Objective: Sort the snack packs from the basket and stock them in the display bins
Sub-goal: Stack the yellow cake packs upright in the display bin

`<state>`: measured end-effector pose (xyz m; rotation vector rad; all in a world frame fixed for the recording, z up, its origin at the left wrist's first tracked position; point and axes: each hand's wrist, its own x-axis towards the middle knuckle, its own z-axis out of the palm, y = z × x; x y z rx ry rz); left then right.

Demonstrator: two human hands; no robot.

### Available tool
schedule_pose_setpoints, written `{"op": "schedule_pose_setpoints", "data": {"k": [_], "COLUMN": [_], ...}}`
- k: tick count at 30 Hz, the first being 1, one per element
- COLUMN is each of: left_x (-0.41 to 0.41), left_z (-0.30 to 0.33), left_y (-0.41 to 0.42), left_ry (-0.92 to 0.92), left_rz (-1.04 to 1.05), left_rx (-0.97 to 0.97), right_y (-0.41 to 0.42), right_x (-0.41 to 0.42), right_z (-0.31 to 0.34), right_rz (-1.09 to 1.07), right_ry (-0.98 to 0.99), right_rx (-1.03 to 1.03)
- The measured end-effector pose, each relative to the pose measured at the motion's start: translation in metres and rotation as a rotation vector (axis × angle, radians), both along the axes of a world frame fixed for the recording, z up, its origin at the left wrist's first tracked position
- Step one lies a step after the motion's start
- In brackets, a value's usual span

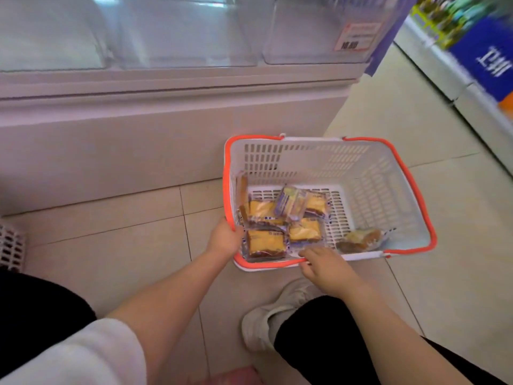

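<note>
Both hands at the basket — left grip curled on its rim, right grip loose beside cake packs.

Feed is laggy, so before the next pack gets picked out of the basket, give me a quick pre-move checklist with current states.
1. Basket resting on the floor, opening up: ok.
2. Left hand holding the basket's near-left rim to steady it: ok.
3. Right hand at the near rim, fingers reaching in; holding a pack: cannot tell.
4. Yellow cake packs exposed, within reach of the right hand: ok.
5. Odd pale pack lying apart at the right, easy to sort: ok.
6. Display bins above look clear-fronted; free space inside: cannot tell, blurred.
</note>
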<state>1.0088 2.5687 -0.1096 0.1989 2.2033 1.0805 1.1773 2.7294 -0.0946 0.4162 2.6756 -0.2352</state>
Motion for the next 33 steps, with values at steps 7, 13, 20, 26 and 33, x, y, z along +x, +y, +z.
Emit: {"op": "schedule_pose_setpoints", "data": {"k": [7,13,20,26,33], "left_x": [-0.014,-0.031,-0.041,-0.046,-0.04], "left_z": [-0.004,-0.004,0.01,0.014,0.033], "left_y": [-0.021,-0.114,-0.229,-0.265,-0.26], "left_ry": [0.019,0.012,-0.011,0.047,0.071], "left_rz": [0.055,0.233,0.513,0.447,0.369], "left_rx": [-0.102,-0.14,-0.147,-0.132,-0.234], "right_y": [-0.001,-0.07,-0.165,-0.202,-0.203], "right_x": [-0.001,-0.034,-0.087,-0.099,-0.103], "right_z": [0.006,-0.003,0.001,0.008,0.027], "right_rz": [0.126,0.362,0.484,0.444,0.26], "right_ry": [-0.183,-0.139,-0.024,-0.028,-0.116], "right_rx": [0.045,0.04,-0.028,-0.018,-0.207]}}
